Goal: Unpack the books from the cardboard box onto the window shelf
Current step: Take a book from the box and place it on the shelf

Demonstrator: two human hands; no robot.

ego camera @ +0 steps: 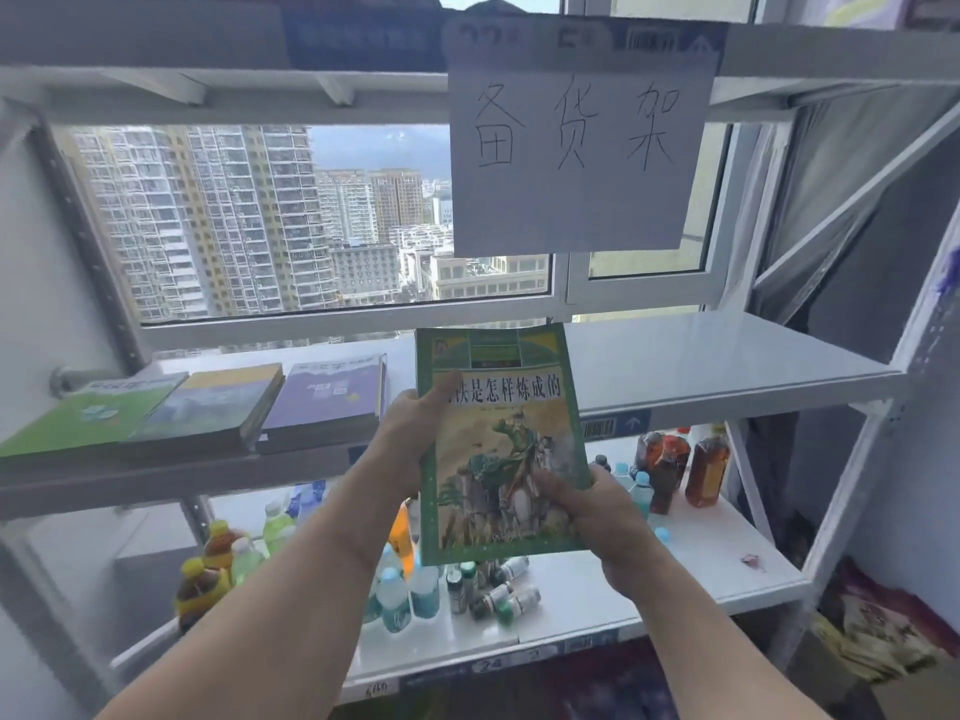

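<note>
I hold a green paperback book (498, 423) with a horseman on its cover in front of the window shelf (727, 356), cover facing me, nearly upright. My left hand (410, 433) grips its left edge, thumb on the cover. At the book's lower right corner, my right hand (597, 517) grips it. Three stacks of books lie flat on the shelf's left half: a green one (98, 413), a yellow-and-landscape one (218, 402) and a purple one (327, 394). A cardboard box corner (914, 693) shows at the bottom right.
A white paper sign (576, 148) with handwritten characters hangs from the upper shelf above the book. The lower shelf (701, 558) carries many bottles: water bottles (400, 595), small vials (498, 595), brown tea bottles (675, 465). A stack of books or papers (878, 636) lies low on the right.
</note>
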